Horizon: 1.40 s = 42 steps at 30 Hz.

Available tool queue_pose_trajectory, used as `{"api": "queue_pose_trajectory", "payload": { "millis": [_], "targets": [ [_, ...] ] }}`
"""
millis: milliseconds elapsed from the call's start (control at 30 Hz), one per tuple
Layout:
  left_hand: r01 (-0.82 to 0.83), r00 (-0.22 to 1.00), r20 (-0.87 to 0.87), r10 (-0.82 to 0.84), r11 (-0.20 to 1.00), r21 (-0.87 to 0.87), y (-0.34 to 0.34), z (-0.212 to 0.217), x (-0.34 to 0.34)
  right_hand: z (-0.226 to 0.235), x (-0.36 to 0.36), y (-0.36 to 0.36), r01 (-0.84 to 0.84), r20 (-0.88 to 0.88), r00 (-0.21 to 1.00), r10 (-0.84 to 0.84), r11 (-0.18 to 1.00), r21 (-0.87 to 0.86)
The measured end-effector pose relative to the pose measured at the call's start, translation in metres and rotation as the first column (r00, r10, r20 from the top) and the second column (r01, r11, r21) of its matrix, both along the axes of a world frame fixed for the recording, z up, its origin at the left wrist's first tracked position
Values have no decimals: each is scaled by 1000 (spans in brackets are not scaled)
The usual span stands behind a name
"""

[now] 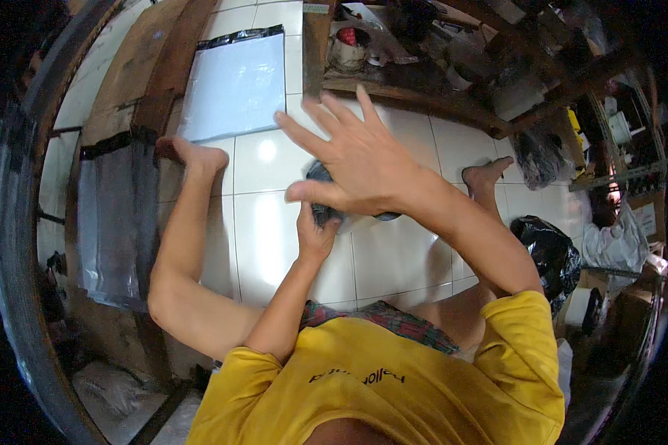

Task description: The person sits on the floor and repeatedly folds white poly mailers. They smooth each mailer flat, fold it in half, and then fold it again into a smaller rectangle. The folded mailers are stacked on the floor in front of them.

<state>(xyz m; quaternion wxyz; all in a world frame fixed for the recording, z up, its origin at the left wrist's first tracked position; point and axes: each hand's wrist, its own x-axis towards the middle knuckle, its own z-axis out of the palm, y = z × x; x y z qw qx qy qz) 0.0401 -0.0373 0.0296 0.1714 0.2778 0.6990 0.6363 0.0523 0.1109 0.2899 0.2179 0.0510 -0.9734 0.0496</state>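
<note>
Dark object (pixel 323 214) in the left hand (pixel 318 239), seen over the white tiled floor (pixel 256 233) between the wearer's spread legs. We record the left thumb and fingers closed about it; most of that grip is hidden, and we cannot make out what the object is. The right hand (pixel 364 167) passes in front, fingers and thumb splayed wide, palm facing down or away; we cannot tell whether it touches the object. A dark patch (pixel 386 216) shows beneath the right wrist, perhaps part of the same thing. Ahead, near the left foot (pixel 200 156), we note a white plastic mailer (pixel 234 85) with a black edge; farther left, a grey plastic packet (pixel 119 222). At right, a black plastic bag (pixel 545 252).
</note>
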Motion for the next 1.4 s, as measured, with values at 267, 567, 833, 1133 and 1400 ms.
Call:
{"api": "queue_pose_trajectory", "payload": {
  "millis": [267, 567, 833, 1133, 1400],
  "targets": [
    [68, 994, -80, -68, 998, -9, 5, -16, -12, 1, -30, 11, -19, -72, 997, 13, 997, -81],
    [47, 997, -57, -56, 986, -158, 11, 7, -10, -18, -17, 37, 149, 158, 978, -139, 987, -58],
    [-2, 998, -69, -4, 997, -83, 16, 6, -13, 20, 28, 7, 53, 40, 998, -52, 998, -32],
    [96, 991, -80, -107, 986, -140, 15, 8, -20, -6, -22, 14, 26, 125, 992, -18, 997, -67],
    [38, 991, -126, -43, 999, -37, 14, 16, -19, -1, -34, 32, 129, 99, 987, -126, 991, -31]
  ]
}}
